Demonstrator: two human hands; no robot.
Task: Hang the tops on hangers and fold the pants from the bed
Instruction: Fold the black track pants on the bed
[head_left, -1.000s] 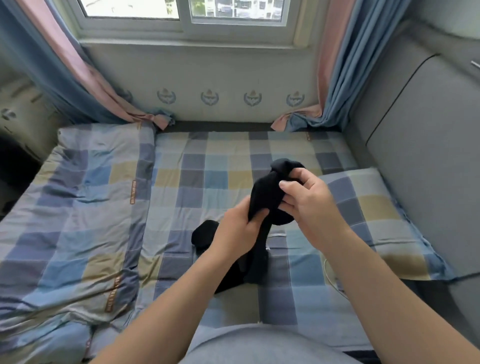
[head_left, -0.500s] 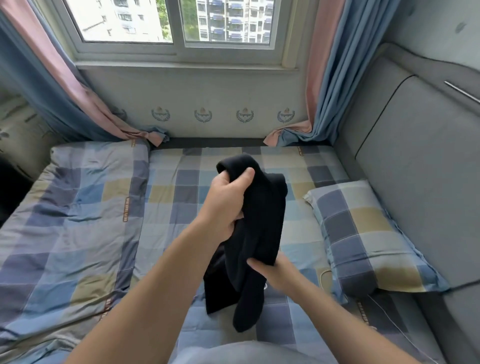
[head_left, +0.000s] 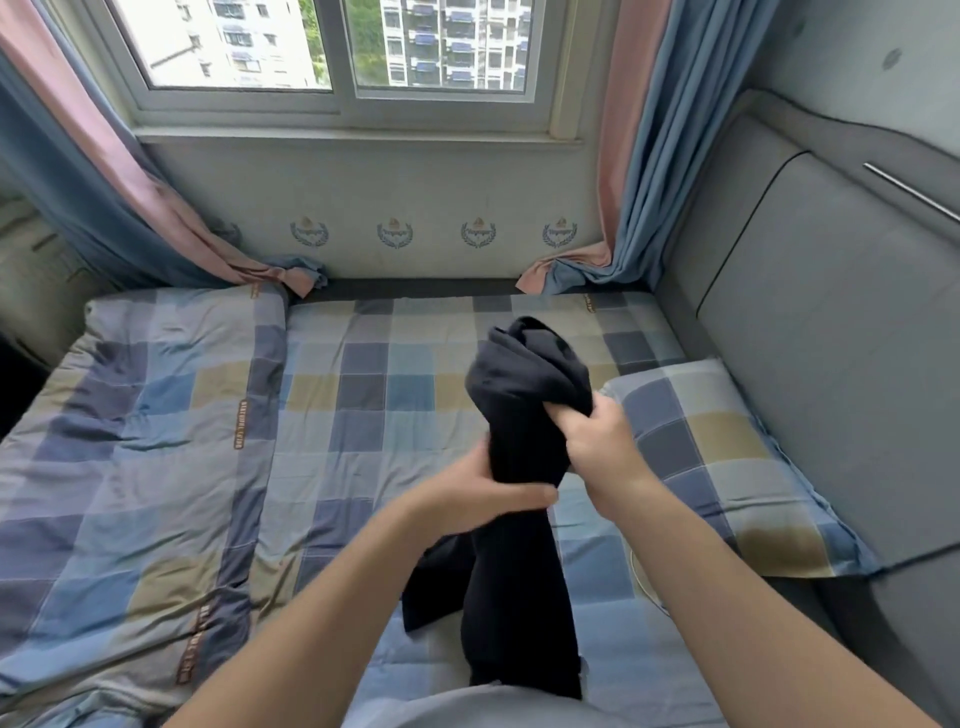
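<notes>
A black garment (head_left: 524, 545) hangs bunched in the air above the checked bed (head_left: 358, 415). What kind of garment it is cannot be told. My right hand (head_left: 605, 447) grips the bunched upper part from the right. My left hand (head_left: 493, 493) wraps around the cloth lower down, its thumb across the front. Below my hands the cloth drops in two dark lengths toward my lap.
A checked pillow (head_left: 727, 467) lies at the right against the grey padded headboard (head_left: 831, 332). A folded checked duvet (head_left: 130, 441) covers the bed's left side. Blue and pink curtains (head_left: 634, 171) frame the window (head_left: 337, 47) beyond the bed. A thin white cable (head_left: 644, 587) lies by the pillow.
My right hand has climbed from the lower part of the garment to its top. My left hand has slid down from the top to the middle. The view has tilted slightly upward.
</notes>
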